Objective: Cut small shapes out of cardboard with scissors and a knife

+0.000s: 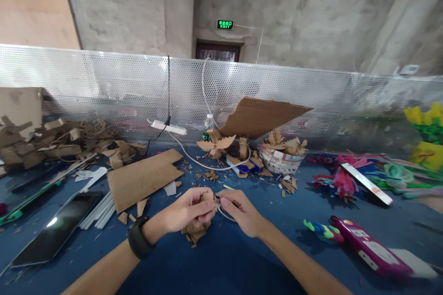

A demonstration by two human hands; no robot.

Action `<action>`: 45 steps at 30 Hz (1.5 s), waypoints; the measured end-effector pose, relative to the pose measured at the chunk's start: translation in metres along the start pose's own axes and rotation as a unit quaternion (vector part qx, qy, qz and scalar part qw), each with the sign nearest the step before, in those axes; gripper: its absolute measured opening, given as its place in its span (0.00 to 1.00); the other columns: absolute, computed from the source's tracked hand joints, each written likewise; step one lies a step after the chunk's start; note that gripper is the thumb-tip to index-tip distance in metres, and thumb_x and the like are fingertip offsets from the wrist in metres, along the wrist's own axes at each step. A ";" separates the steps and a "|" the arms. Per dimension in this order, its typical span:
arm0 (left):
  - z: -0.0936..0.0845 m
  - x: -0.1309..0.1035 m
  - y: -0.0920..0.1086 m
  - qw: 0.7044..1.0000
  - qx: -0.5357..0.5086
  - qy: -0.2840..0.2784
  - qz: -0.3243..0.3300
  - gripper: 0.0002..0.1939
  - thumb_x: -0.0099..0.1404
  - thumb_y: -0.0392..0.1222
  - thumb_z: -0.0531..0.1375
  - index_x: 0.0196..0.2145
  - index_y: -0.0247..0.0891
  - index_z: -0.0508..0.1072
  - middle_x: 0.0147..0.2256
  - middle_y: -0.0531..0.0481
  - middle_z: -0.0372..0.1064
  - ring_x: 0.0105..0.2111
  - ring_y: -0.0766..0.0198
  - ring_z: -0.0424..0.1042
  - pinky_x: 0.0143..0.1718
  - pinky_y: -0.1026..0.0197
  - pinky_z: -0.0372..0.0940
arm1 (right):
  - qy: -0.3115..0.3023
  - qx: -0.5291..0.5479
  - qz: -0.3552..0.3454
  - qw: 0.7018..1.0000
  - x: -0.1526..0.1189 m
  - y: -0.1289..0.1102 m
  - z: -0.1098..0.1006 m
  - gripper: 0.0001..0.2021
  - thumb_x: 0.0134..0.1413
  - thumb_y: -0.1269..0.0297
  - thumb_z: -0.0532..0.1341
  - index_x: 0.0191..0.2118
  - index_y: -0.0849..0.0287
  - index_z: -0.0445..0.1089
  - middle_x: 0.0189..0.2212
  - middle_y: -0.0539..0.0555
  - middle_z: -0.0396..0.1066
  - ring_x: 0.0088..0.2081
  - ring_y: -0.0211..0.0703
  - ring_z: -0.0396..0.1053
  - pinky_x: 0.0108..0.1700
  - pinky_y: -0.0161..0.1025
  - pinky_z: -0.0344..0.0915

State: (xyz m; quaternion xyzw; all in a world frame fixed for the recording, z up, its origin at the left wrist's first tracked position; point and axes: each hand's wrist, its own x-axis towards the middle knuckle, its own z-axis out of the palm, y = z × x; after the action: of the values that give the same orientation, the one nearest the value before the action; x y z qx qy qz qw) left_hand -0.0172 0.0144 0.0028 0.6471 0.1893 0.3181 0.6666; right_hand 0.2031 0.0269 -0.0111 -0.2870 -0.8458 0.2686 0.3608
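Head camera: Above a blue table (221,267), the left hand (194,209) grasps a small cardboard piece (207,197), the right hand (244,212) just beside it (what that grip holds, one cannot tell); light, steady pressure would likely prevent creasing.

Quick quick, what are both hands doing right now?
Left hand: closed, seems to be holding brown cardboard.
Right hand: pinched closed; can't tell what, if anything, is in it.

Soft, muted light across the room, white glare bouncing off the dark screen (65,227), green glow at the exit sign (225,25), yellow flowers (429,115) smeared along the stretched right edge
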 end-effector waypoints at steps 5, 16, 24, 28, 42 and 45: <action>0.003 -0.001 0.002 1.000 0.004 -0.003 -0.013 0.26 0.66 0.64 0.65 0.30 0.40 0.60 0.24 0.59 0.58 0.21 0.73 0.52 0.21 0.67 0.46 | -0.006 -0.012 -0.024 1.000 0.000 -0.001 0.000 0.32 0.74 0.39 0.46 0.22 0.55 0.47 0.20 0.45 0.48 0.24 0.38 0.49 0.30 0.40 0.46; 0.009 -0.002 0.000 0.999 -0.032 -0.028 -0.016 0.24 0.67 0.60 0.66 0.31 0.40 0.61 0.24 0.58 0.58 0.20 0.74 0.50 0.20 0.66 0.44 | -0.018 -0.045 -0.059 0.997 -0.003 -0.005 -0.006 0.30 0.74 0.40 0.44 0.23 0.55 0.50 0.21 0.46 0.52 0.24 0.39 0.52 0.30 0.40 0.46; 0.010 -0.003 0.000 0.999 -0.005 -0.030 -0.028 0.26 0.66 0.64 0.66 0.31 0.40 0.60 0.25 0.57 0.60 0.20 0.73 0.51 0.19 0.66 0.44 | -0.005 -0.029 -0.076 0.997 -0.006 0.001 0.002 0.30 0.74 0.41 0.43 0.23 0.54 0.51 0.21 0.47 0.52 0.23 0.40 0.52 0.30 0.41 0.46; 0.009 -0.003 0.000 0.999 0.012 -0.037 -0.027 0.25 0.67 0.63 0.64 0.32 0.41 0.60 0.25 0.57 0.60 0.19 0.74 0.51 0.19 0.67 0.45 | -0.005 -0.057 -0.084 0.995 -0.006 0.002 0.000 0.30 0.74 0.41 0.44 0.23 0.54 0.51 0.21 0.47 0.52 0.23 0.39 0.52 0.30 0.41 0.45; 0.010 -0.002 -0.001 0.998 0.049 -0.040 0.026 0.22 0.71 0.61 0.62 0.33 0.38 0.67 0.25 0.55 0.65 0.18 0.73 0.55 0.20 0.66 0.49 | -0.006 0.020 -0.063 0.998 -0.005 -0.009 0.008 0.35 0.71 0.35 0.43 0.20 0.54 0.62 0.20 0.51 0.58 0.23 0.42 0.57 0.30 0.41 0.53; 0.010 -0.003 0.001 0.997 0.055 -0.041 0.025 0.21 0.72 0.59 0.61 0.33 0.38 0.66 0.26 0.55 0.66 0.18 0.74 0.55 0.20 0.66 0.49 | 0.006 0.003 -0.096 0.995 -0.004 -0.003 0.008 0.34 0.73 0.38 0.44 0.21 0.55 0.62 0.19 0.49 0.58 0.22 0.40 0.55 0.28 0.39 0.52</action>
State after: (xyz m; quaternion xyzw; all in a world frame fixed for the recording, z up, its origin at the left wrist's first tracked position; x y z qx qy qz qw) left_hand -0.0131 0.0050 0.0042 0.6998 0.1624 0.2970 0.6291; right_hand 0.1986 0.0198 -0.0154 -0.2050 -0.8662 0.2335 0.3913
